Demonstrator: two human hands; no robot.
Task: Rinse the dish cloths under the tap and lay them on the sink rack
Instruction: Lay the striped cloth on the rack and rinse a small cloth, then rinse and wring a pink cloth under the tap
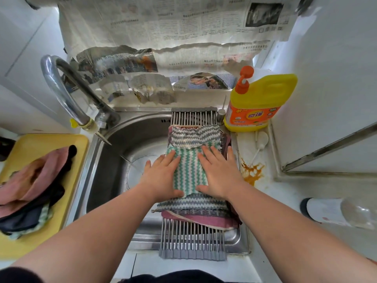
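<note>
A green-and-white zigzag dish cloth (188, 170) lies on top of a stack of cloths on the roll-up sink rack (192, 237) across the right half of the sink. Under it show a grey-and-white zigzag cloth (193, 135) and a pink cloth (204, 219). My left hand (163, 176) presses flat on the green cloth's left side. Flat on its right side lies my right hand (219, 172), fingers straight. The tap (61, 92) arches over the sink's left, and a thin stream of water runs from its spout.
A yellow tray (77, 144) at the left holds a heap of pink, dark and green cloths (34, 190). A yellow detergent bottle (259, 103) stands behind the rack at the right. An orange stain (253, 172) marks the counter. The steel sink basin (132, 139) is open at the left.
</note>
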